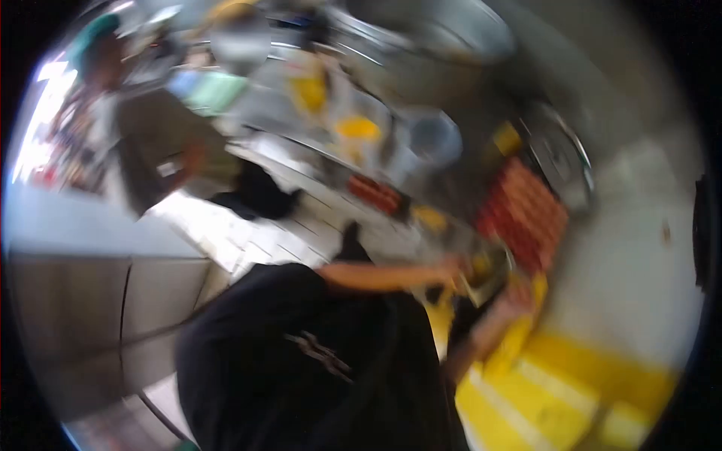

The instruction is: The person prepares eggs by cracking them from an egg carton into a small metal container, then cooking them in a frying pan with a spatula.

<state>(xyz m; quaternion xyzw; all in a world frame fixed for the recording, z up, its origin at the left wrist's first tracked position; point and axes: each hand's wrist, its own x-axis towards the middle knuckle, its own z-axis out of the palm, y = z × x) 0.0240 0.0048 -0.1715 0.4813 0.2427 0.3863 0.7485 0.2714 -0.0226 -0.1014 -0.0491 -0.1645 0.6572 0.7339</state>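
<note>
Motion blur smears the whole view. My left hand [454, 271] reaches in at the right of centre, its fingers seemingly curled beside a thin pale strip. Lower and further right, my right hand [516, 296] looks closed near a pale, curved edge. Between the two hands is a dark, yellowish shape [487, 269], too smeared to name. Just beyond them lies a block of red, meat-like pieces in rows [526, 210]. What either hand grips cannot be made out.
A counter carries a clear tub [430, 138], a container with yellow contents [358, 129] and a red pack [374, 194]. A large metal pot [466, 34] stands behind. Yellow crates [541, 398] are at lower right. Another person [150, 128] stands at left.
</note>
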